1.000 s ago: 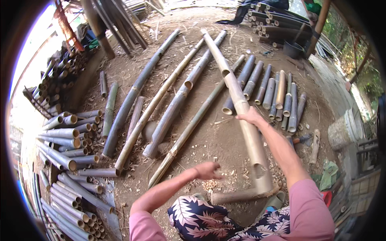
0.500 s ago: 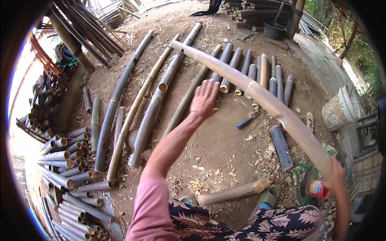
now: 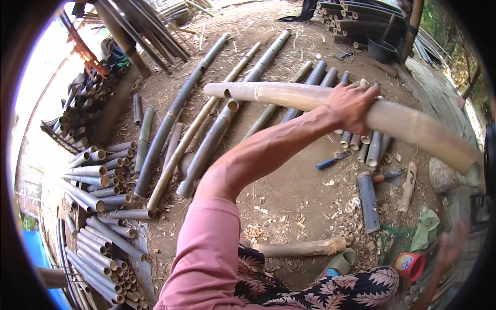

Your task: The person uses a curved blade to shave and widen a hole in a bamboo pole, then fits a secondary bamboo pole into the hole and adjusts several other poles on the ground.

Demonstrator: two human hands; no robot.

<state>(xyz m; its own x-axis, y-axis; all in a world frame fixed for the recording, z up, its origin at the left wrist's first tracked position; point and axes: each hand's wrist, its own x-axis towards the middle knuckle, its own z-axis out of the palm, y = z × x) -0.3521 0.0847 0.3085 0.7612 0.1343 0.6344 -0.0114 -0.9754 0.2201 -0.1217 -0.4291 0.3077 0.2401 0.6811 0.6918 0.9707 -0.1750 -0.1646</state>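
A thick, pale bamboo pole [image 3: 289,94] is held up across the work area, its far-right end blurred by motion. My left hand [image 3: 354,108] wraps over the middle of it from above, fingers closed. A notch is cut near the pole's left end. At the right edge my right hand [image 3: 454,250] is apart from the pole, smeared by motion, its fingers stretched out with nothing seen in them. Closest to that hand is a red tub [image 3: 409,266]. Below the raised pole lie a blue-handled chisel-like tool [image 3: 330,161] and a dark bamboo piece [image 3: 368,201].
Long bamboo poles [image 3: 181,111] lie on the dirt to the left, with stacks of cut bamboo [image 3: 98,258] beyond. A bamboo log [image 3: 302,247] rests by my feet among wood chips. A knife [image 3: 390,174] and a bamboo strip [image 3: 408,187] lie right.
My left hand has moved right and taken hold of the pole's middle. My right hand has let go of its near end. The pole has swung closer to level, and the view has shifted.
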